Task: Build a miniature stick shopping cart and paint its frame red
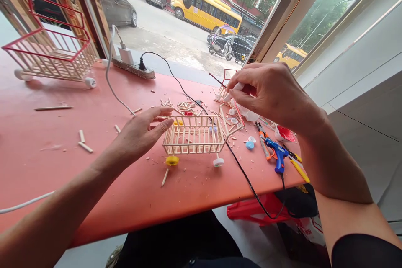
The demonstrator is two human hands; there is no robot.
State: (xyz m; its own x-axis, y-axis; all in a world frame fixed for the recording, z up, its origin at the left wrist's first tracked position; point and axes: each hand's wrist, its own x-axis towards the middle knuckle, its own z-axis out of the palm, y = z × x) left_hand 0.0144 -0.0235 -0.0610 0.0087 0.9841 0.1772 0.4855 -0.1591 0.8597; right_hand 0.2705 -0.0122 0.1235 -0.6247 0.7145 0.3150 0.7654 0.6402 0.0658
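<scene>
A small shopping cart (194, 149) made of thin wooden sticks stands upright on the table, with yellow and white bottle-cap wheels. My left hand (147, 127) is at its left end, thumb and fingers closed on the upper rim. Above the cart's right end, my right hand (262, 88) pinches a small white glue bottle (238, 87), its tip angled down to the left. The tip is over the cart's handle sticks (222, 113), and I cannot tell whether they touch. My right fingers partly hide the bottle.
A larger red-rimmed stick cart (47, 56) stands at the far left. On the right lie a blue glue gun (278, 153), pliers (263, 140) and a cup of red paint (284, 134). Loose sticks (188, 106) are scattered behind the cart. A black cable (241, 167) crosses the table (125, 192) near a power strip (135, 68).
</scene>
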